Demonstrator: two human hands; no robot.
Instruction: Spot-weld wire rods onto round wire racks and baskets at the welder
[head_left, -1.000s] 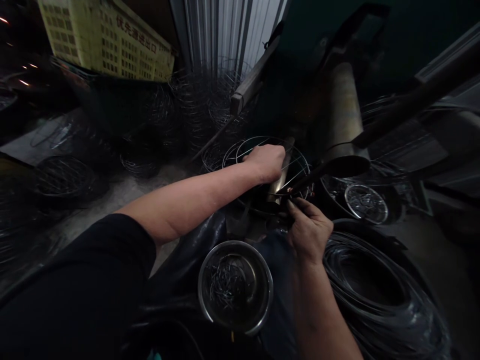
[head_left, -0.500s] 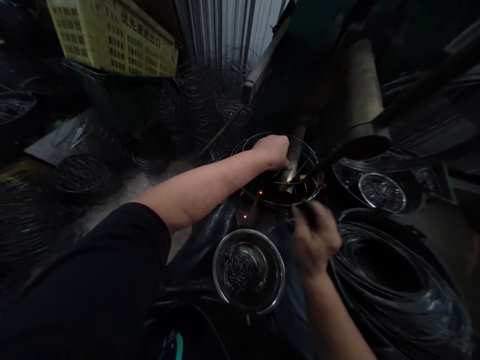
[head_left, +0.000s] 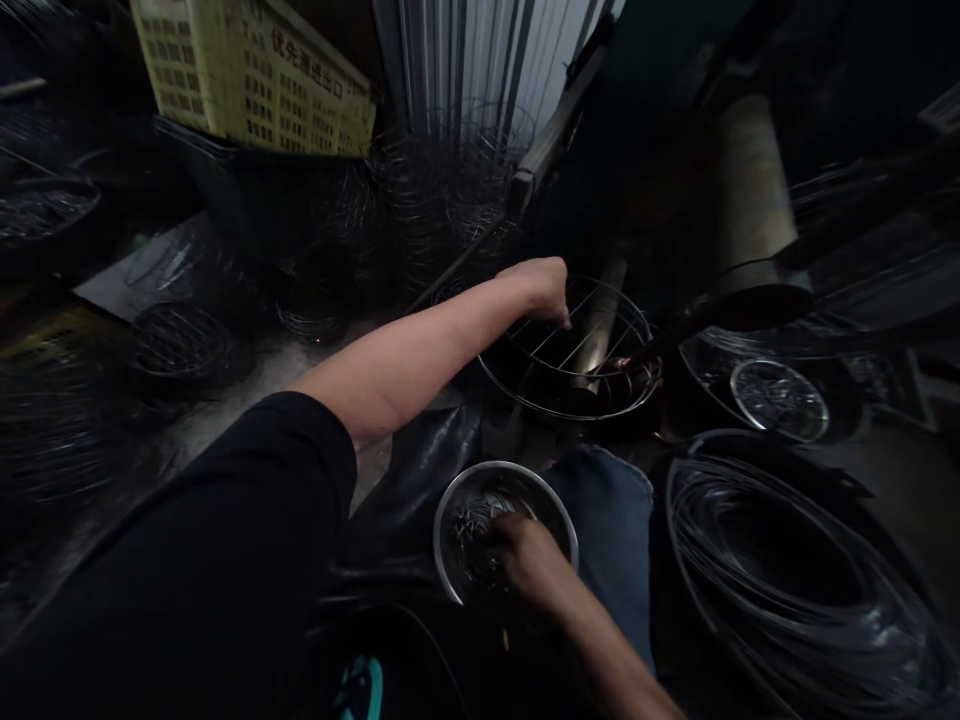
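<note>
My left hand (head_left: pixel 544 290) is closed at the left rim of a round wire frame (head_left: pixel 630 408) with thin cross wires, gripping it. A metal rod (head_left: pixel 596 350) runs through the frame, and a dark pointed arm (head_left: pixel 652 348) comes close to its end from the right. My right hand (head_left: pixel 525 555) is down inside a steel bowl (head_left: pixel 571 530), its dark fingertips among short bent wire pieces (head_left: pixel 474 525). Shadow and the pieces hide whether those fingers have closed on any. The bowl sits at my lap, beside my denim-covered knee (head_left: pixel 611 530).
To the right lies a large coil of wire (head_left: pixel 795 600) in a dark tub. Behind it is a small round metal dish (head_left: pixel 780 400). A thick metal cylinder (head_left: pixel 757 190) hangs above. Stacked wire rings (head_left: pixel 420 200) and a yellow crate (head_left: pixel 262 80) stand at the back left.
My right hand has moved from beside the wire frame down and left into the bowl. The orange sparks near the frame have mostly gone. My left hand keeps hold of the frame.
</note>
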